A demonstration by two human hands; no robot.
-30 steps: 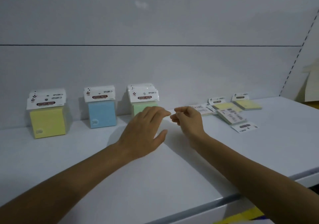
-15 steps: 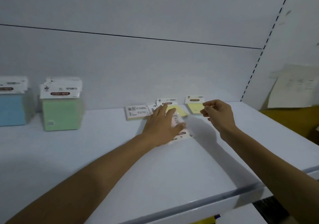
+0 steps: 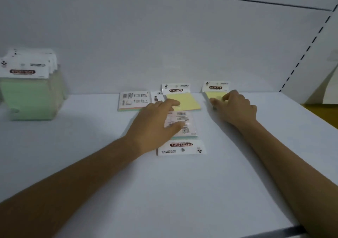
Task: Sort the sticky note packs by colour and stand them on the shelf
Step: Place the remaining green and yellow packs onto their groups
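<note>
Several sticky note packs lie flat on the white shelf (image 3: 182, 192). My left hand (image 3: 155, 126) rests with spread fingers on a face-down pack (image 3: 184, 127) whose white header points towards me. Behind it lies a yellow pack (image 3: 184, 102), and a face-down pack (image 3: 134, 100) lies to its left. My right hand (image 3: 235, 107) pinches the near edge of another yellow pack (image 3: 213, 93) by the back wall; whether it is lifted is unclear. A row of green packs (image 3: 31, 94) stands upright at the far left.
The shelf's back wall (image 3: 164, 45) rises right behind the packs. A perforated upright (image 3: 307, 51) borders the shelf on the right, with a pale sheet (image 3: 327, 84) beyond it. The shelf's front edge (image 3: 274, 233) runs along the lower right.
The view has swung right and closer: the blue stack left the view. My left hand settled on the face-down pack, and my right hand came down onto the far yellow pack.
</note>
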